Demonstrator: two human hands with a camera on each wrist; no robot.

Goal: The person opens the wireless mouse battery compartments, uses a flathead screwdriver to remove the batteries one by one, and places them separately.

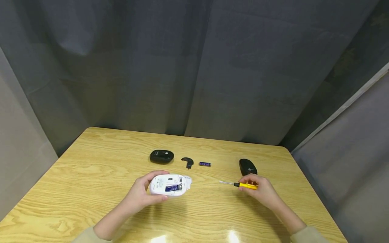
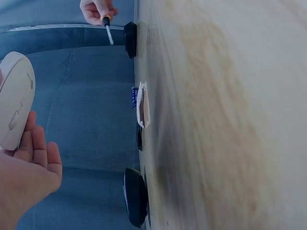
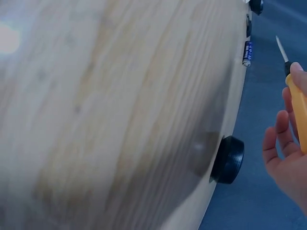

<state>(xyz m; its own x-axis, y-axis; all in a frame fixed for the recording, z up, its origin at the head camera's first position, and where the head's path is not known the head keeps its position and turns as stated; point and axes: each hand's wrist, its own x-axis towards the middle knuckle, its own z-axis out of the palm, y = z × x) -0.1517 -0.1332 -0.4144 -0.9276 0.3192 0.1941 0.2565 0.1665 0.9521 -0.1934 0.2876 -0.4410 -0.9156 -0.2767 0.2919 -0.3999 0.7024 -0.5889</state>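
Observation:
My left hand (image 1: 141, 190) grips a white computer mouse (image 1: 158, 189) by its sides above the table. Its underside faces the head camera, and a dark blue battery (image 1: 173, 188) sits in its open compartment. Just past the mouse's right end shows a white battery cover (image 1: 189, 182). In the left wrist view that cover (image 2: 143, 105) is apart from the mouse, low at the tabletop. My right hand (image 1: 261, 190) holds a screwdriver by its yellow handle (image 1: 248, 186), the metal shaft (image 1: 226, 182) pointing left. The right wrist view also shows the screwdriver (image 3: 298, 108).
A black mouse (image 1: 161, 156) lies at the back left, another black mouse (image 1: 247, 167) just beyond my right hand. Between them on the wooden table (image 1: 91, 162) are a curved black cover (image 1: 188, 162) and a loose battery (image 1: 205, 164). Grey curtains (image 1: 194, 67) hang behind.

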